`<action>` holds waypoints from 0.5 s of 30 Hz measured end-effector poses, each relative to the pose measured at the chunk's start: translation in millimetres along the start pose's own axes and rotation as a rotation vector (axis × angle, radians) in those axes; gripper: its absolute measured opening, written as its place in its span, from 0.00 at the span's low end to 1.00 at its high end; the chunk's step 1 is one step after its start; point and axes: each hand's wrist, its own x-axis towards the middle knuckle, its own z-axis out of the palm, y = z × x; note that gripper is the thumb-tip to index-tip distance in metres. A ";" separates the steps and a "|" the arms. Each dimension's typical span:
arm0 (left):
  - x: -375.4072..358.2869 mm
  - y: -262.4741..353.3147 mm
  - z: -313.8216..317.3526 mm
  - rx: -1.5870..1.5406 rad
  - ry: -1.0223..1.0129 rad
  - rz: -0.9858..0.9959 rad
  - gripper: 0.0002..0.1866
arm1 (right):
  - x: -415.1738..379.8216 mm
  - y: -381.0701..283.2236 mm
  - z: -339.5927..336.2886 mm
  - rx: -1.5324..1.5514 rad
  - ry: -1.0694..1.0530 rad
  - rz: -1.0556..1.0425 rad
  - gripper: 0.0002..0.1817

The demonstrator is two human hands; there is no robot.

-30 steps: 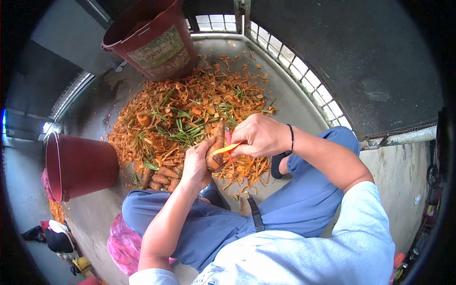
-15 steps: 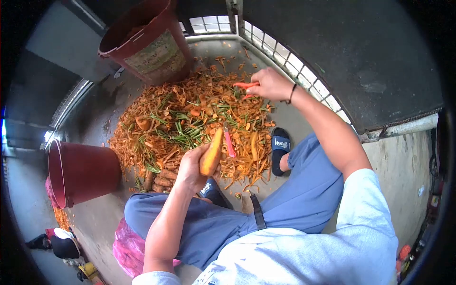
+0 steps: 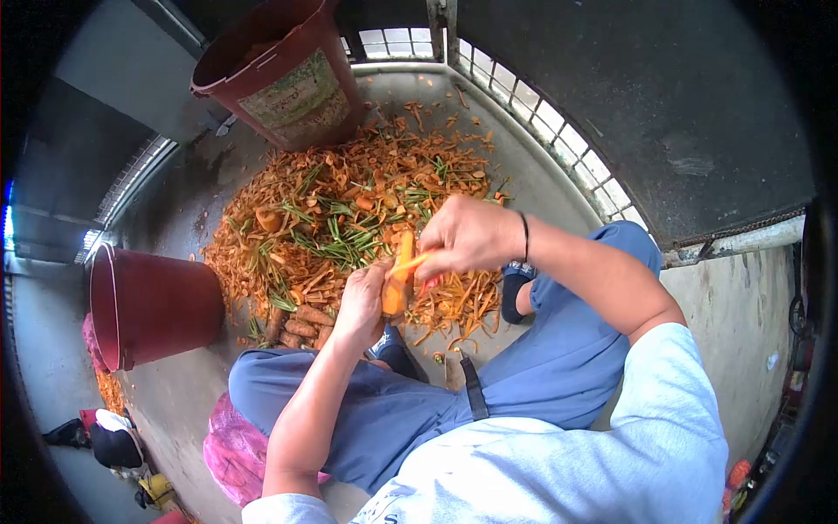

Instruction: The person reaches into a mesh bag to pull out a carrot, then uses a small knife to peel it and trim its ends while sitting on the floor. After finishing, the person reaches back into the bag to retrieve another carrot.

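My left hand [image 3: 360, 301] is closed around a large carrot [image 3: 395, 299], held upright-tilted above my lap, its thick end toward me. My right hand [image 3: 463, 234] grips an orange-handled peeler [image 3: 417, 261], which lies against the carrot's side; its blade is blurred. Below and beyond both hands spreads a heap of carrot peelings [image 3: 297, 192] mixed with green stem pieces [image 3: 349, 244]. Part of a pink-red knife handle [image 3: 433, 282] shows on the heap under my right hand. Several unpeeled carrots [image 3: 301, 327] lie by my left knee.
A tall red bucket [image 3: 288, 96] stands behind the heap, and another red bucket [image 3: 161, 306] sits at the left. A pink mesh sack [image 3: 234, 450] lies beside my left leg. Dark panels [image 3: 628, 105] with a barred gap run along the right.
My right hand has come down and left with the peeler, from above the heap's right side to the carrot. The left hand still holds the carrot, with little shift.
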 end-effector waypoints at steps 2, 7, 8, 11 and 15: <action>-1.5 -4.3 -5.5 0.062 -0.035 0.020 0.17 | 4.9 20.1 -29.0 -0.209 0.092 0.079 0.17; -10.8 6.1 -6.2 -0.013 -0.071 -0.057 0.17 | 18.4 94.8 -87.0 -0.631 0.259 0.344 0.21; -5.8 5.9 -12.1 -0.052 -0.083 -0.070 0.19 | 19.1 95.9 -82.4 -0.553 0.276 0.324 0.22; 5.0 6.0 -13.6 -0.097 0.023 -0.072 0.20 | 15.6 38.2 -40.6 -0.320 0.224 0.147 0.18; 22.3 -6.2 -20.7 -0.187 0.081 -0.131 0.19 | 5.8 0.2 12.6 -0.292 0.027 -0.164 0.16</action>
